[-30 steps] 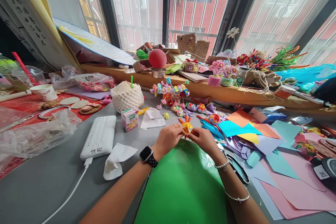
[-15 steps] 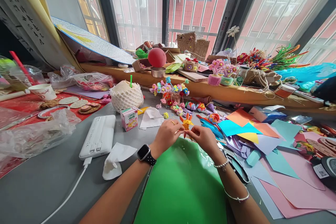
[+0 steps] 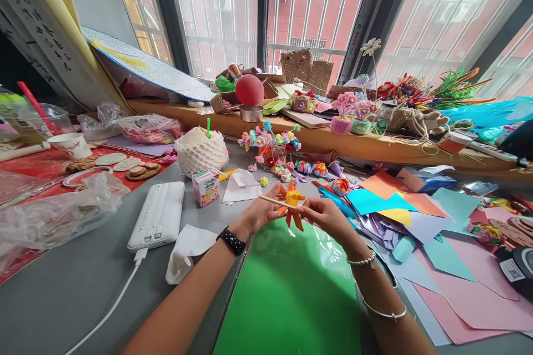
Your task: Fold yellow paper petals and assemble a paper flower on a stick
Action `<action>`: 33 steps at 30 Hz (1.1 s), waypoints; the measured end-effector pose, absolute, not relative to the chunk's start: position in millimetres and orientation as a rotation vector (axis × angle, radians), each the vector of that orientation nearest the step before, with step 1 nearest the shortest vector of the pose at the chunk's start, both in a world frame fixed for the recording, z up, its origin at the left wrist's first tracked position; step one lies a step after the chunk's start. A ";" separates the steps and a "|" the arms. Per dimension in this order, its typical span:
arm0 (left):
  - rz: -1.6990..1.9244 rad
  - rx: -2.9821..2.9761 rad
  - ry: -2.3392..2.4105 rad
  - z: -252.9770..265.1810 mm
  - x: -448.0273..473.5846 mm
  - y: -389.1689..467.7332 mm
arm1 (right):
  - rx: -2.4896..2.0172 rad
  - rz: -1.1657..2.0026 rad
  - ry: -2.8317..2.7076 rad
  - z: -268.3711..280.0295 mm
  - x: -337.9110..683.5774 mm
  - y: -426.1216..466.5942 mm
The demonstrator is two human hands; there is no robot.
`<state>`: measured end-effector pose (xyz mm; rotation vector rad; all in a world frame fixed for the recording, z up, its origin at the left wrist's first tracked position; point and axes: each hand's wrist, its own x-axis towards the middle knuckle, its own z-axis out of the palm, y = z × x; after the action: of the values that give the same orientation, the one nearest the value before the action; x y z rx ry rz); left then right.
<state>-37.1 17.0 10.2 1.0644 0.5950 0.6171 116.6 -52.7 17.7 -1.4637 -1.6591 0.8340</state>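
Above the green mat (image 3: 287, 294), an orange and yellow folded paper flower (image 3: 294, 197) is held up between my two hands. My left hand (image 3: 259, 212) is closed on the flower's left side, its fingertips partly behind the petals. A thin pale stick (image 3: 270, 200) lies slantwise across the front of the flower. My right hand (image 3: 327, 215) pinches the stick's right end between thumb and finger. Some orange petals point down below the stick. Whether the right fingertips also touch a petal, I cannot tell.
At the right lie loose coloured paper sheets (image 3: 449, 294) and purple strips (image 3: 377, 231). A white power bank (image 3: 156, 216) with a cable, crumpled tissue (image 3: 189, 249), a drink carton (image 3: 206, 188) and a netted coconut (image 3: 202, 151) stand left. Behind are small flower crafts (image 3: 270, 144).
The flower has been turned and tilted, so its lower petals now show. The stick has come into view across it. My right wrist has shifted slightly right, and my left wrist has rolled.
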 end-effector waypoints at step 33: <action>0.543 0.909 0.599 5.4 -35.5 12.4 | -1.499 0.869 -1.594 8.3 122.6 -49.4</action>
<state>-35.5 12.4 5.4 0.9094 0.5988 0.5427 122.6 -49.4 8.3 -1.4991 -1.5944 0.8685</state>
